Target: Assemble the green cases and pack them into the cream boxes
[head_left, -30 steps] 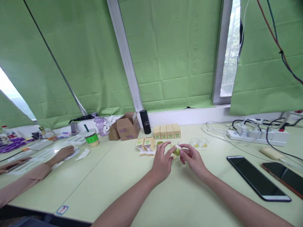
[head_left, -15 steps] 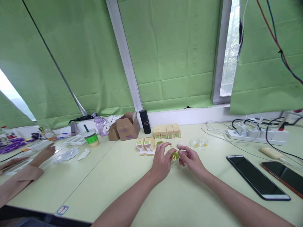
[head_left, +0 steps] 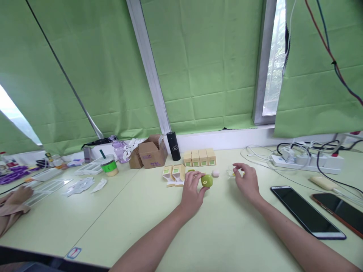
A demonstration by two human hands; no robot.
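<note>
My left hand point(head_left: 192, 190) pinches a small round green object point(head_left: 207, 180) just above the pale green table point(head_left: 141, 215). My right hand point(head_left: 247, 179) has reached to the right, its fingers curled over the small clear plastic cups point(head_left: 233, 173) with yellow bits; whether it grips one I cannot tell. A small white-pink piece point(head_left: 216, 173) lies on the table between the hands. Behind the left hand lie two opened little cream boxes point(head_left: 174, 173), and a row of several closed cream boxes point(head_left: 200, 157) stands further back.
A brown cardboard box point(head_left: 150, 152), a black cylinder point(head_left: 173, 146) and a green-banded cup point(head_left: 109, 166) stand at the back. Two phones point(head_left: 307, 212) lie at right near a power strip point(head_left: 309, 161) with cables. Another person's hand point(head_left: 17, 196) rests at far left near white trays point(head_left: 48, 187).
My hands have parted: the right let go of the green object and moved right to the clear cups. The left keeps the green object. The other person's hand drew back leftward.
</note>
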